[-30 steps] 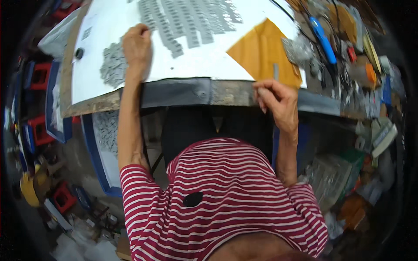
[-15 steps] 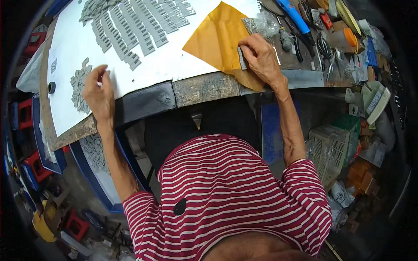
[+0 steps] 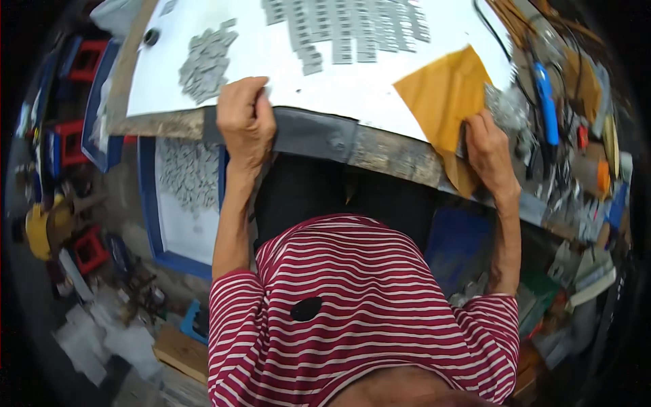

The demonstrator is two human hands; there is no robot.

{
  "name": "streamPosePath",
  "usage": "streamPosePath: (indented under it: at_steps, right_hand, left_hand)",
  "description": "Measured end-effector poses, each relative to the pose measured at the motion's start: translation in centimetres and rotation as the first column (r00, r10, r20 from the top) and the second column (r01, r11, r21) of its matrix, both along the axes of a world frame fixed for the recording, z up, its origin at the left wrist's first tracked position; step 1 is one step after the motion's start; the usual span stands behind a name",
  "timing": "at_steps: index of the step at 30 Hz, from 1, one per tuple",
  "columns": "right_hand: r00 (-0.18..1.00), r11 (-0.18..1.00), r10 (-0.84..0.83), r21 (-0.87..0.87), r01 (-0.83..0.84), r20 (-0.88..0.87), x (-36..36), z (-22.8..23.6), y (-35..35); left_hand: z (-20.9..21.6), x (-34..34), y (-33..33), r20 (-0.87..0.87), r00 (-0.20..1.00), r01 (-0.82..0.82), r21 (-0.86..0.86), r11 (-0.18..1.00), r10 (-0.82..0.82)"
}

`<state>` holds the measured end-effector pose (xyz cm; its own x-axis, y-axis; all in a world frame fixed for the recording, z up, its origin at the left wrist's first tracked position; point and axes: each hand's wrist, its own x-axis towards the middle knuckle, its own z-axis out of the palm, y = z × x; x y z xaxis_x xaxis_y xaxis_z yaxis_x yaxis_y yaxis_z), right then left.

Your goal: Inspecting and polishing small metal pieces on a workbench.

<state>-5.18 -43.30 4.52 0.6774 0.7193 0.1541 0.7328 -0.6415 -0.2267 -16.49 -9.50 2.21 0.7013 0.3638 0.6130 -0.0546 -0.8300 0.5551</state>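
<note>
My left hand [image 3: 245, 123] is closed above the front edge of the table, thumb and fingers pressed together. What they hold, if anything, is hidden. Just beyond it lies a loose pile of small flat grey pieces [image 3: 205, 64] on the white sheet [image 3: 339, 91]. My right hand [image 3: 489, 152] grips a short grey stack of pieces [image 3: 462, 144] over the yellow-brown paper [image 3: 444, 98], mostly covered by the fingers. Toward the far side, similar grey pieces lie in long neat rows [image 3: 346, 30].
A black ring [image 3: 151, 36] lies at the sheet's left. Tools, among them a blue-handled one [image 3: 546, 102], and clear plastic bags [image 3: 508, 107] crowd the right. Below the table's left side sits a blue-rimmed tray [image 3: 150, 203] of grey pieces. Red stools [image 3: 88, 61] stand farther left.
The view has swung, shifting the table contents rightward. My left hand has moved off the loose pile's side to the front edge, its fingers now closed. My right hand keeps the grey stack.
</note>
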Motion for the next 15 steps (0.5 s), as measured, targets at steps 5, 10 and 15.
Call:
streamPosePath:
  at_steps: [5, 10, 15]
  right_hand:
    - [0.998, 0.996, 0.065, 0.056, -0.066, 0.011, 0.0, 0.4, 0.6]
    - [0.998, 0.999, 0.046, 0.026, -0.045, -0.031, 0.2, 0.9, 0.8]
    - [0.996, 0.995, 0.06, 0.081, -0.055, -0.065, 0.4, 1.4, 1.1]
  left_hand:
    - [0.0, 0.0, 0.2, 0.002, 1.0, -0.005, 0.085, 0.996, 0.005]
    - [0.0, 0.0, 0.2, -0.011, 1.0, -0.005, 0.103, 0.995, 0.006]
    - [0.4, -0.3, 0.5, -0.026, 0.999, 0.037, 0.022, 0.999, -0.036]
